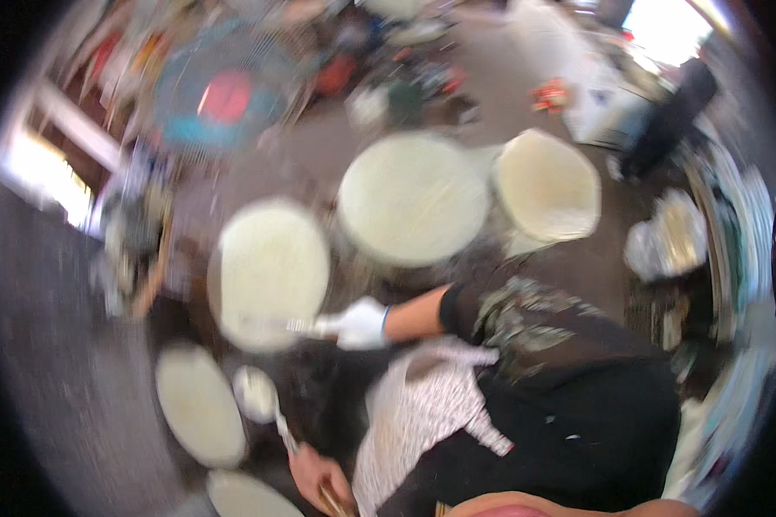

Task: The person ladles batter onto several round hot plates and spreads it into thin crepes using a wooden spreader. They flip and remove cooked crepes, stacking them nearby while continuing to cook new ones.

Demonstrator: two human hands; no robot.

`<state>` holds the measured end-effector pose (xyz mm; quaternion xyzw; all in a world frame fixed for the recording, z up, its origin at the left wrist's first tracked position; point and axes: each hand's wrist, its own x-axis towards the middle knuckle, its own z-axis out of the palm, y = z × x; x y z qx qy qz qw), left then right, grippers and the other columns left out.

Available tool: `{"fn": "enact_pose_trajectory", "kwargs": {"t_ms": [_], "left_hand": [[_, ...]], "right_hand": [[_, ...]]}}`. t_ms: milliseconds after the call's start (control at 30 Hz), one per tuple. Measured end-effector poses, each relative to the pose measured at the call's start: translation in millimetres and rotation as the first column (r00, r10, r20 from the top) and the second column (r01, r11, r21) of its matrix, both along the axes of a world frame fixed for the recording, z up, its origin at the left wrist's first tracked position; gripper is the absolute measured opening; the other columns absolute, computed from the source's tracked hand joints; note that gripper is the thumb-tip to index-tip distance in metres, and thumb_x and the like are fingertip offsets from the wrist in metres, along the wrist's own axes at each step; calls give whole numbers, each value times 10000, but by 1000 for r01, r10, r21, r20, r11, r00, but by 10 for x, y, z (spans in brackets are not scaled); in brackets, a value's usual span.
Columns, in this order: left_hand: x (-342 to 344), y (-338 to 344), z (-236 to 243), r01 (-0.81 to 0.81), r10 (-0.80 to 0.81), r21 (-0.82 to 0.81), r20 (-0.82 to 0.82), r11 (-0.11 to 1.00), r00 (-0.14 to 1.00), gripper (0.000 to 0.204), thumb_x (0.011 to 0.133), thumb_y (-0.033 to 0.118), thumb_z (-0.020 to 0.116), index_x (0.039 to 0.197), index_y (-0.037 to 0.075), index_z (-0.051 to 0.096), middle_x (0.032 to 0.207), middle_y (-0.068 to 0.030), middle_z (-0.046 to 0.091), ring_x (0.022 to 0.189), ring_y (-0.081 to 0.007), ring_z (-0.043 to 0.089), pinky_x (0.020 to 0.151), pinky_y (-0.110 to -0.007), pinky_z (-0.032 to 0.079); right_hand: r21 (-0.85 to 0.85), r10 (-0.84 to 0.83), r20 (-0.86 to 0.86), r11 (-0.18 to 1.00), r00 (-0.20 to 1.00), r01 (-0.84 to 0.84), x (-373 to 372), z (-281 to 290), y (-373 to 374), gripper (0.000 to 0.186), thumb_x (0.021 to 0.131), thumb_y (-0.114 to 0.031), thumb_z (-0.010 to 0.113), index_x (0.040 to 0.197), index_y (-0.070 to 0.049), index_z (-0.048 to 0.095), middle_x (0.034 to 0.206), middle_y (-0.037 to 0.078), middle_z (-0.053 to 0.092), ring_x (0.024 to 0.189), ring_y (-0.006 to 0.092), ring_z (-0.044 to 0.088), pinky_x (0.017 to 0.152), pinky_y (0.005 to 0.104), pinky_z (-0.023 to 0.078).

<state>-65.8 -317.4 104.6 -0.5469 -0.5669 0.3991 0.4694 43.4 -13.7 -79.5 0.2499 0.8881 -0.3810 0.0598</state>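
Five pale round trays lie close together on the dark floor, near enough to reach from one spot: the largest-looking round tray [414, 198] at the middle, a tilted one [547, 185] to its right, others at left [272, 271] and lower left [200, 405], [246, 498]. A co-worker in a black top [578, 388] bends over them, with a patterned cloth [431, 414] below the arm. The co-worker's white-gloved hand [362, 323] rests a blurred tool on the left tray. The wearer's left hand [319, 476] is clenched round the handle of a ladle [257, 394], whose bowl hangs between trays. The right hand does not show.
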Motion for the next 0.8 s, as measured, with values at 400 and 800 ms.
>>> {"fn": "enact_pose_trajectory", "kwargs": {"t_ms": [400,800], "left_hand": [[419,-451,-166,-637,-231,-354,-935,685,270,509,1159,75,313,1664,131,281,810,-37,457,512,-69,476,449,-214,470],[483,-814,3,-713,-408,-452,-878,536,251,537,1146,88,380,1668,148,268,779,9,429,495,-15,406,403,-176,417]], "right_hand": [[110,-219,-86,968,972,228,32,-197,167,625,919,-238,666,1533,-236,549,1255,224,720,1135,381,715,1004,431,546],[-244,-227,-200,954,953,176,-214,-223,-347,638,965,-131,634,1585,-199,501,1426,81,628,1052,224,643,875,336,504]]}}
